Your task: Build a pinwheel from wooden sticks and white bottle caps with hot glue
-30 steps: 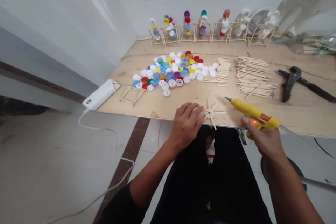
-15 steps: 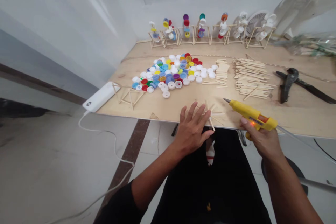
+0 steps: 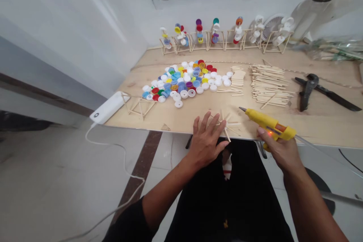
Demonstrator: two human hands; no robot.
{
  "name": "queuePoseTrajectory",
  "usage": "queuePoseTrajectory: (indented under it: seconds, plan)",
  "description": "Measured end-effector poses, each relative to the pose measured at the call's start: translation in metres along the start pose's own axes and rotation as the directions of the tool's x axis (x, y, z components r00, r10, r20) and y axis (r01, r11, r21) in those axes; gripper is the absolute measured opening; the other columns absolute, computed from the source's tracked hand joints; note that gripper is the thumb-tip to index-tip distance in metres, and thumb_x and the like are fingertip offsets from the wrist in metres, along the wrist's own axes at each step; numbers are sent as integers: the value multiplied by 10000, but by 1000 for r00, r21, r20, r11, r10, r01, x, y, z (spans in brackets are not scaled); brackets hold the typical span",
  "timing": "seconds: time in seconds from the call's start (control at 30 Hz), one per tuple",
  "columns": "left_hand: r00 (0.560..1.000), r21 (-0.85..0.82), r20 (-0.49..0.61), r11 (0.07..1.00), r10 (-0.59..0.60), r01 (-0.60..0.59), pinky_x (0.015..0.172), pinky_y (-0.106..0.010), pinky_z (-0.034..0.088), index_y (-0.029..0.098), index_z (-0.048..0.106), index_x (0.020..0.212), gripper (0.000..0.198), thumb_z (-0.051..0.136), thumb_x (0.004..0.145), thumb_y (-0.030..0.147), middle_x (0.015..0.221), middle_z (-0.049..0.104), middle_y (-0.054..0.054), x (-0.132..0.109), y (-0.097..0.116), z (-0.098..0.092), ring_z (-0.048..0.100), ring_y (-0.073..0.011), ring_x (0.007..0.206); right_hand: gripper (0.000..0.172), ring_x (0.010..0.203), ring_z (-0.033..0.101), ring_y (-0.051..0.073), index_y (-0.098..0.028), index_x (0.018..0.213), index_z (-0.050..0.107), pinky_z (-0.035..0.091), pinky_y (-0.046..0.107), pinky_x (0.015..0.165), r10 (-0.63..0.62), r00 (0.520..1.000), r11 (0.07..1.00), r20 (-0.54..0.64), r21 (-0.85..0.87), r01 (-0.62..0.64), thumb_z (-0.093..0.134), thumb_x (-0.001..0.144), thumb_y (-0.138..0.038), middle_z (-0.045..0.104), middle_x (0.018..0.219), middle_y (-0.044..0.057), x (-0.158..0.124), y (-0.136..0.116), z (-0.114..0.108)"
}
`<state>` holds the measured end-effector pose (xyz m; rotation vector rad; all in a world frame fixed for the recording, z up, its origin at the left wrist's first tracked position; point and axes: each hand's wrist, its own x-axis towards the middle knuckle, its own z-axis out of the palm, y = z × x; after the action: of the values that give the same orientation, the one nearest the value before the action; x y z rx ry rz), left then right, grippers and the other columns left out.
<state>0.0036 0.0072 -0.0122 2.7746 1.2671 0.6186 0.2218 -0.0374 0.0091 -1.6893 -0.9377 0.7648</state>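
My left hand (image 3: 206, 138) lies with fingers spread at the front edge of the wooden table, over part of a star of thin wooden sticks (image 3: 233, 123). The sticks fan out from a shared centre beside my fingertips; those under the hand are hidden. To the right, my right hand (image 3: 283, 151) grips a yellow hot glue gun (image 3: 266, 121) by its handle. An orange-red light glows on the gun, and its nozzle points left, a little above the tabletop and apart from the star.
Colourful bottle caps (image 3: 181, 83) are heaped mid-table, with stick piles (image 3: 269, 85) to their right. Black-handled cutters (image 3: 309, 90) lie at far right. A stick frame (image 3: 141, 107) and a white power strip (image 3: 109, 109) sit at left. Cap-and-stick models (image 3: 200, 38) line the wall.
The view has shifted slightly, so the table's things sit a little further left. Both hands, the glue gun and the stick star keep nearly the same arrangement.
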Motion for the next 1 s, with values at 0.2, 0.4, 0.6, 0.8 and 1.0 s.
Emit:
queuePoseTrajectory:
  seconds: [0.2, 0.4, 0.6, 0.8, 1.0]
  plan:
    - [1000, -2, -10, 1000, -9, 9, 1085, -569, 210, 220, 438, 1351, 540, 531, 851, 401, 1439, 433, -113, -1, 2, -2, 263, -346, 1377, 329, 624, 637, 173, -159, 804, 670, 504, 252, 510, 7, 1000, 1000, -14, 19, -7, 744, 634, -431, 691, 721, 39, -2, -7, 2]
    - [983, -76, -164, 994, -87, 76, 1070, -543, 249, 163, 466, 1294, 454, 517, 863, 297, 1346, 525, -144, -7, -1, -2, 329, -326, 1345, 335, 582, 638, 180, -165, 777, 675, 506, 254, 471, 7, 1000, 1000, -24, 16, -7, 767, 597, -432, 686, 666, 36, 0, -2, 1]
    - [930, -123, -336, 986, -147, 111, 1020, -527, 317, 180, 589, 1034, 193, 518, 858, 215, 1204, 610, -124, -4, -12, 1, 420, -310, 1265, 337, 553, 619, 159, -164, 795, 683, 459, 223, 415, 61, 998, 998, 3, -17, -61, 754, 624, -446, 684, 668, 33, 0, -1, -3]
    - [906, -180, -381, 976, -187, 126, 912, -445, 391, 183, 637, 858, 87, 553, 836, 186, 929, 649, -83, 3, -17, -2, 523, -245, 1021, 284, 549, 618, 171, -182, 746, 679, 481, 237, 416, 3, 992, 997, 130, -73, 6, 735, 651, -444, 654, 602, 23, -7, -19, -9]
    - [931, -238, -323, 967, -171, 95, 853, -412, 384, 199, 657, 842, 110, 548, 848, 198, 797, 644, -42, 5, -15, 2, 540, -205, 863, 351, 838, 678, 271, -202, 863, 717, 567, 350, 712, -89, 969, 960, 230, -239, 145, 728, 639, -473, 730, 878, 64, -17, -19, -14]
